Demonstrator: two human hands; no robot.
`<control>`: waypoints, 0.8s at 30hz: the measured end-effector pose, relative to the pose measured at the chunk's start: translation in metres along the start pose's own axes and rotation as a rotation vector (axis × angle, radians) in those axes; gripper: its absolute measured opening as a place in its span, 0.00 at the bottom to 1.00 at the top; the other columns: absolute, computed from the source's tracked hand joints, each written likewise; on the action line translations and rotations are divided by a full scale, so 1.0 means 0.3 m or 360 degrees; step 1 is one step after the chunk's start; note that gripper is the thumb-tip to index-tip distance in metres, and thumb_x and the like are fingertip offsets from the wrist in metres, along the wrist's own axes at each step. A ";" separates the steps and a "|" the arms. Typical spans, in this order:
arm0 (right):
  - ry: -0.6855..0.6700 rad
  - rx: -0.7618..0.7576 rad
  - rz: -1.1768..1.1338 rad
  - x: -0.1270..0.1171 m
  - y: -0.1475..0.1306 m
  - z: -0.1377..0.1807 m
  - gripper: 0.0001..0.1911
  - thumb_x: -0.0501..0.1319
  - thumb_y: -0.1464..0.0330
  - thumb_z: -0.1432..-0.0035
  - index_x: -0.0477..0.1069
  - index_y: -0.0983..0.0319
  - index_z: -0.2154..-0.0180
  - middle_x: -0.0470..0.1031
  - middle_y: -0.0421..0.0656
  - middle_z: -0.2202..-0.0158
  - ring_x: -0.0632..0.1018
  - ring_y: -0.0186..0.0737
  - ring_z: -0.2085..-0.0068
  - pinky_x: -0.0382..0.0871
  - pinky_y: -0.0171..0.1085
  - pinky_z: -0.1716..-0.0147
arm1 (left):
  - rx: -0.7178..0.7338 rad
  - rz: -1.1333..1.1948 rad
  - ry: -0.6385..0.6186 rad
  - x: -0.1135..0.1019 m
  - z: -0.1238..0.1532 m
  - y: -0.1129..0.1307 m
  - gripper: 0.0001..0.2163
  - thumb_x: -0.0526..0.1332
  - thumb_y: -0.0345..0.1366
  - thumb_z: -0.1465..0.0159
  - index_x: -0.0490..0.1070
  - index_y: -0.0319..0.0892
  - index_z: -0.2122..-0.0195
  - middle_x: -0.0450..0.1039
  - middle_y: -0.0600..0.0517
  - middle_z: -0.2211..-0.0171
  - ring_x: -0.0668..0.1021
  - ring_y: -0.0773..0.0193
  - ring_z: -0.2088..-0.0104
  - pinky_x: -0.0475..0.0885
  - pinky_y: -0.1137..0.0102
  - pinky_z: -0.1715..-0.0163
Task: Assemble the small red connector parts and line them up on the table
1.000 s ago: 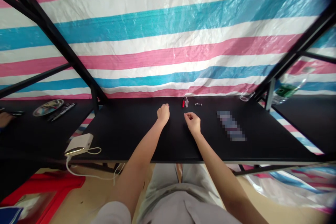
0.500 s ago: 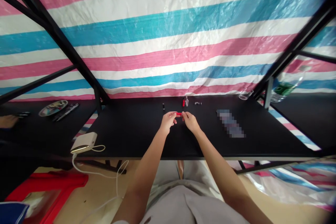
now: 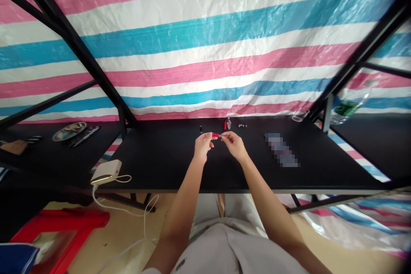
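Note:
Both my hands are raised a little above the black table (image 3: 167, 158), close together. My left hand (image 3: 203, 145) is closed and pinches one end of a small red tube (image 3: 215, 135). My right hand (image 3: 234, 144) is closed too and pinches the tube's other end with its fingertips. Behind them on the table stand a small black cap (image 3: 201, 129), a red and clear pair of little pieces (image 3: 226, 124) and a row of tiny dark parts (image 3: 242, 126).
A blurred flat item (image 3: 281, 150) lies right of my hands. A white power bank (image 3: 105, 172) with a cable sits at the table's front left corner. A neighbouring table at the left holds a metal dish (image 3: 69, 131) and pens. A red stool (image 3: 58, 227) stands below.
My hands, apart and resting on the table a second ago, came together on the red tube and lifted slightly. A small black cap now stands where my left hand was.

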State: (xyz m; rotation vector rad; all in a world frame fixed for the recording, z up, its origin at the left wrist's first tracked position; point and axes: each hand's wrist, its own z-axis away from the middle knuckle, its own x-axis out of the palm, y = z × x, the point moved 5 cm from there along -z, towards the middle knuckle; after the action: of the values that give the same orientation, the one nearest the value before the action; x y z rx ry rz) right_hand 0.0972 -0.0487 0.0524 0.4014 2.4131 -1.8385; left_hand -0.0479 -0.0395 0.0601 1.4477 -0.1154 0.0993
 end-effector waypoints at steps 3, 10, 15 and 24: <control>0.0022 0.0018 0.0008 -0.009 0.009 0.004 0.19 0.56 0.54 0.50 0.68 0.62 0.63 0.73 0.43 0.71 0.67 0.32 0.76 0.64 0.34 0.74 | 0.0006 0.0006 0.0054 0.004 0.000 -0.002 0.17 0.59 0.47 0.46 0.69 0.36 0.67 0.75 0.44 0.66 0.64 0.78 0.84 0.50 0.80 0.87; 0.0016 0.0090 -0.0042 0.014 0.027 0.007 0.20 0.57 0.53 0.51 0.69 0.62 0.65 0.73 0.43 0.73 0.68 0.33 0.77 0.64 0.34 0.76 | 0.0001 -0.0010 0.0019 0.003 -0.010 -0.017 0.17 0.60 0.47 0.48 0.68 0.37 0.67 0.74 0.46 0.67 0.65 0.78 0.83 0.52 0.79 0.86; -0.0031 0.0085 0.0051 0.032 0.042 0.002 0.19 0.58 0.55 0.52 0.70 0.62 0.64 0.75 0.43 0.72 0.68 0.32 0.77 0.65 0.34 0.75 | 0.0009 -0.0012 -0.0091 -0.009 -0.017 -0.026 0.14 0.64 0.42 0.51 0.70 0.39 0.67 0.73 0.49 0.68 0.67 0.77 0.81 0.54 0.79 0.84; -0.0018 0.0113 0.0435 0.006 0.112 -0.026 0.13 0.60 0.59 0.55 0.73 0.60 0.69 0.75 0.41 0.72 0.72 0.34 0.74 0.66 0.35 0.71 | -0.0025 -0.0066 0.0178 -0.016 -0.053 -0.058 0.12 0.63 0.39 0.50 0.69 0.37 0.69 0.73 0.49 0.70 0.67 0.76 0.81 0.57 0.78 0.83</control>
State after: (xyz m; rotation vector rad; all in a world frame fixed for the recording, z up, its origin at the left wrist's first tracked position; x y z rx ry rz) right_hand 0.1047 -0.0326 0.0227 0.6861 2.1623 -1.8023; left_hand -0.0499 -0.0258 0.0405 1.4247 0.0049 0.1449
